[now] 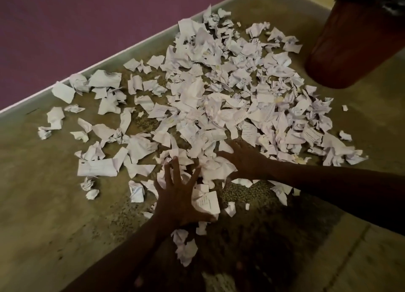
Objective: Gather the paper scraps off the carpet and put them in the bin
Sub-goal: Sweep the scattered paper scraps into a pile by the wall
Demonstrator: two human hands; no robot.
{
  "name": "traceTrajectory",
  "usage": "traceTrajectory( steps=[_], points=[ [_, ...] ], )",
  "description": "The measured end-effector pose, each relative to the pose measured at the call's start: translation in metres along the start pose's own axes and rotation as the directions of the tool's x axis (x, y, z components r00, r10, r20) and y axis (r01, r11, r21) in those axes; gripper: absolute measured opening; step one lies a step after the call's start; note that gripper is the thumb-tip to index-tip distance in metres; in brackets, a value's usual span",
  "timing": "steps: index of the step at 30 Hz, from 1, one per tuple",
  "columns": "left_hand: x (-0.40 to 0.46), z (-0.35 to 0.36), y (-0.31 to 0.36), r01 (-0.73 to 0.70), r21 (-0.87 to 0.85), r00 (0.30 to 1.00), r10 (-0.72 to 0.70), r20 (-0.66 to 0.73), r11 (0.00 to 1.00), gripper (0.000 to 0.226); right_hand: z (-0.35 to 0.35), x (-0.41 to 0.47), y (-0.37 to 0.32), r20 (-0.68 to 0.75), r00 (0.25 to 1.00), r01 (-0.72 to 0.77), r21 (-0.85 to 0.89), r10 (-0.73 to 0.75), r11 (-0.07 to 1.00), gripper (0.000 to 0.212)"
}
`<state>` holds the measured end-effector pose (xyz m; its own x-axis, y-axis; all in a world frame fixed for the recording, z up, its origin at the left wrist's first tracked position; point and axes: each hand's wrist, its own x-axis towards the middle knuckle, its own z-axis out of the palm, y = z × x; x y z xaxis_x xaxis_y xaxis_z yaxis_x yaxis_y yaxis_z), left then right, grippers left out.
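Plainly, I am near the start: scraps cover most of the carpet, thick at the centre and thinner toward the wall. My left hand lies spread, fingers wide, pressing the near edge of the pile. My right hand rests open on crumpled paper beside it. The bin stands far right, its contents unseen. Nearly all remains.

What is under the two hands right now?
Both the left hand and right hand lie spread on the near edge of the paper scraps; crumpled white pieces show between the fingers. Whether carpet or more paper lies beneath the palms is hidden.
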<state>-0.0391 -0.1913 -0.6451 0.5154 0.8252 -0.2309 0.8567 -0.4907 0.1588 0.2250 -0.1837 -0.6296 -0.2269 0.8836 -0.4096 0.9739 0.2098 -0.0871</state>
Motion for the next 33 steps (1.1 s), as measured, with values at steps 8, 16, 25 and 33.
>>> traceTrajectory(
  steps=[8,16,25,33],
  points=[
    [0.023,-0.011,-0.017,0.058,-0.191,0.997,-0.047,0.060,0.980,0.077,-0.021,-0.006,0.019,-0.040,0.997,-0.050,0.376,0.070,0.925,0.068],
    [0.080,-0.054,-0.029,-0.090,-0.155,0.985,0.112,0.135,0.984,0.040,-0.055,-0.004,0.040,-0.107,0.930,-0.176,0.709,0.351,0.683,0.081],
    [0.128,-0.190,-0.003,-0.055,-0.349,0.860,0.222,0.459,0.936,0.070,-0.097,-0.021,0.048,0.055,0.853,-0.112,0.991,0.519,0.079,0.069],
    [0.151,-0.250,0.013,0.123,-0.719,0.925,0.183,0.333,0.684,0.050,-0.151,-0.032,0.054,0.026,0.889,0.071,0.978,0.458,-0.194,0.039]
  ],
)
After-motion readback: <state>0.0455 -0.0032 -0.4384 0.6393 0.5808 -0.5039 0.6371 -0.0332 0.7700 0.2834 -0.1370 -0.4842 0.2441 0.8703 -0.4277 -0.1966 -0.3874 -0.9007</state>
